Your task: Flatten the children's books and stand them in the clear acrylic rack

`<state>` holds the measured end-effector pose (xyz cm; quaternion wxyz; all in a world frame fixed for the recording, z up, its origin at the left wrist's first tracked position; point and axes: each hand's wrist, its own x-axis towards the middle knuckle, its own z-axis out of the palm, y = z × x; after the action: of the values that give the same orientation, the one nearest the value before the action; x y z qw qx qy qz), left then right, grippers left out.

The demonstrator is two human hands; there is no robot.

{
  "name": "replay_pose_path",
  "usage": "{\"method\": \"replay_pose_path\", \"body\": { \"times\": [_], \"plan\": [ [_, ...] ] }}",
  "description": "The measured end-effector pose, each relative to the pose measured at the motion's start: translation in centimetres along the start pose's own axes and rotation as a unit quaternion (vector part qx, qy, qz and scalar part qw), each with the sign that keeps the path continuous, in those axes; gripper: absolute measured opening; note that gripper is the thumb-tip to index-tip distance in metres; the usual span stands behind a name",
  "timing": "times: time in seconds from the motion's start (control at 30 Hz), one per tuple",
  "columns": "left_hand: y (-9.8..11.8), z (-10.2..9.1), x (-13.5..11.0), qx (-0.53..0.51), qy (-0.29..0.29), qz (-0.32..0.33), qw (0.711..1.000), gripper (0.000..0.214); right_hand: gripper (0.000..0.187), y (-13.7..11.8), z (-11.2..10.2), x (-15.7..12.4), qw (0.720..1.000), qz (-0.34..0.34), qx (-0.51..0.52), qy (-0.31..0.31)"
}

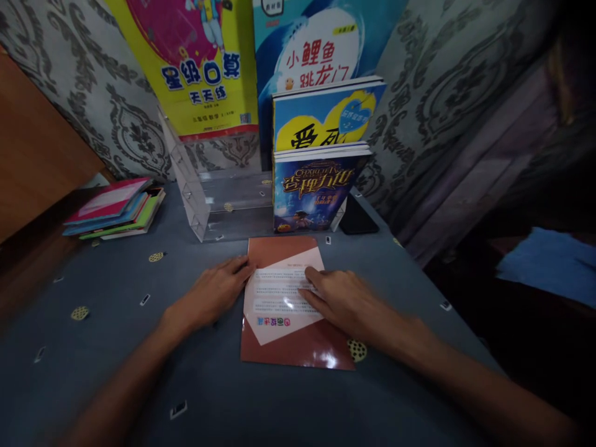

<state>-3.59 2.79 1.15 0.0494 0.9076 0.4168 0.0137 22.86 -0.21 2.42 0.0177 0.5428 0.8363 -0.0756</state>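
Observation:
A thin, glossy brown book [298, 347] lies flat on the table with its back cover up. Its tilted pale panel carries lines of printed text and coloured characters, upside down from where I look. At the book's left edge, my left hand [218, 285] has its fingers stretched out, the tips touching the border. From the right, my right hand [338, 298] rests on the cover, fingers apart over the pale panel. Neither hand lifts the book.
Behind the book stands a clear plastic book rack [237, 211] holding a yellow book [205, 93], a teal book [321, 56] and a dark blue book [316, 192]. A stack of books [116, 208] lies at left. A black flat object [358, 216] is beside the rack.

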Motion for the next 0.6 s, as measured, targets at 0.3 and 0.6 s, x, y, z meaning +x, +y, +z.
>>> {"method": "replay_pose_path", "body": {
  "times": [0.3,0.6],
  "plan": [
    [0.0,0.9,0.0,0.022,0.021,0.019,0.999,0.041,0.015,0.4,0.0,0.2,0.998,0.000,-0.035,0.043],
    [0.3,1.0,0.3,0.043,0.022,-0.003,0.999,0.041,0.011,2.8,2.6,1.4,0.986,-0.031,0.050,0.155]
  ]
}}
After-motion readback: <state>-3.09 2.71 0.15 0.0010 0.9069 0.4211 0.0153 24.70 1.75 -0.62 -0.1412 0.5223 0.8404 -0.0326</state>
